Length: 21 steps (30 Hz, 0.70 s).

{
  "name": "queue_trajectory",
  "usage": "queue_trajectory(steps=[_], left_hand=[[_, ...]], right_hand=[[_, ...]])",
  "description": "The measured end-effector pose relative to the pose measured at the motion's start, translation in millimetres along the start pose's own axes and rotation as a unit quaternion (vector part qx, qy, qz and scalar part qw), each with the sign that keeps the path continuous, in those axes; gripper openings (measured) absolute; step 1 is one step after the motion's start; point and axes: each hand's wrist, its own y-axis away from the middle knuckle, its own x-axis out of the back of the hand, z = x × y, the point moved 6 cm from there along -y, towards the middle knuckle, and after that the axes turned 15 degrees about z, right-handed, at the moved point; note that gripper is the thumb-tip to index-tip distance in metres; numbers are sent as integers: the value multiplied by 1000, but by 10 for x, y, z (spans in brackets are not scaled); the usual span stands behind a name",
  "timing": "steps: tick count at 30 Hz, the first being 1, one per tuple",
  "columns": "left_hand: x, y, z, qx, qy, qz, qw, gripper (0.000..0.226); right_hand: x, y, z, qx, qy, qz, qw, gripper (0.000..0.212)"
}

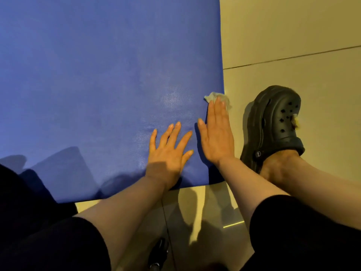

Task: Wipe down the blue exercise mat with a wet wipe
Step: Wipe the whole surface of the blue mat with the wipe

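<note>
- Nearest the camera, two bare forearms in pushed-up dark sleeves (304, 231) reach out from the six o'clock edge.
- The blue exercise mat (101, 79) is the largest thing in view. It lies flat on the pale tiled floor (293, 36), and its right edge runs from twelve o'clock down toward four. Judged by its leathery sheen it is soft and padded. It should give under pressure yet lie still under its own weight, so it needs pinning rather than gripping.
- A dark clog (277, 126) on a bare foot sits on the floor at three o'clock, just beside the mat's edge.
- The left hand (170, 149) lies flat with its fingers spread, palm down on the mat near its near-right corner. It holds nothing and probably steadies the mat.
- The right hand (216, 132) has straight fingers held together, and their tips press the wipe down.
- The wet wipe (212, 96) is the smallest thing, crumpled at the mat's right edge at about two o'clock from the hands and partly overhanging. It looks thin, limp and damp, apt to bunch up. Flat fingers spread over its middle should drive it best.
</note>
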Motion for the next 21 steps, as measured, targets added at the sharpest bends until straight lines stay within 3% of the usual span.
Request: queue_trajectory(steps=[3, 6, 9, 15, 21], left_hand=[[169, -389, -87, 12, 14, 85, 996, 46], [283, -1050, -207, -6, 6, 134, 991, 45], [263, -1699, -331, -7, -4, 115, 993, 51], [306, -2649, -819, -10, -77, 111, 991, 56], [220, -2832, -1258, 20, -114, 99, 988, 62]], right_hand=[[17, -74, 28, -15, -1, 3, 1000, 72], [15, -701, 7, -11, -25, 12, 1000, 69], [-21, -1188, 2, -4, -44, 18, 999, 66], [-50, -1083, -88, -19, -43, 59, 997, 70], [-130, -2502, -100, -52, -108, 15, 993, 65]])
